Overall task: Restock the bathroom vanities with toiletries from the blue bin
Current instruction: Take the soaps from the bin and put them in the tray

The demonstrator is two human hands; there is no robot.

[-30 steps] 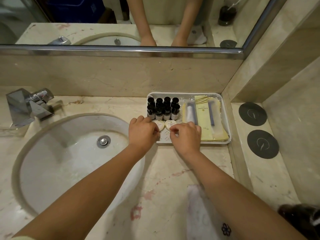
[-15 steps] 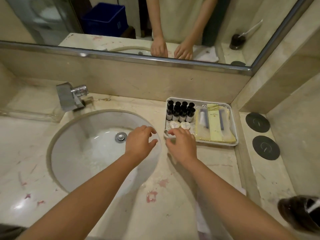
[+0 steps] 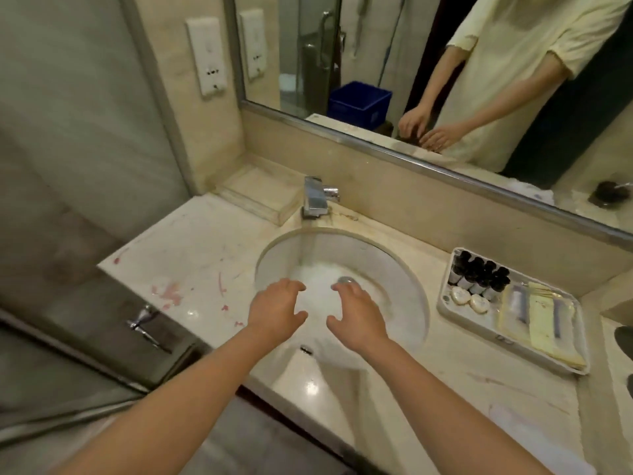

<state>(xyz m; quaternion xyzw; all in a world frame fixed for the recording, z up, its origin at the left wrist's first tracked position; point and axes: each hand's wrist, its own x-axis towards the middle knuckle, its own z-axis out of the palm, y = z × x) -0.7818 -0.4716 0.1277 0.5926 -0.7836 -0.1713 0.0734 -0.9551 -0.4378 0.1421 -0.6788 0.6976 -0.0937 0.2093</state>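
Holds the left hand (image 3: 277, 308) and the right hand (image 3: 358, 315) side by side, palms down, over the sink basin (image 3: 404, 269), fingers spread and loosely bent, gripping nothing. Finds, right of the right hand and well apart from it on the table (image 3: 191, 255), a white tray (image 3: 445, 311) with small dark-capped bottles (image 3: 479, 275) in its far left corner, two pale round soaps (image 3: 469, 299) just in front of them, and yellow packets (image 3: 543, 320) beside these. Sees the blue bin (image 3: 359, 102) only in the mirror (image 3: 376, 46), far ahead of both hands.
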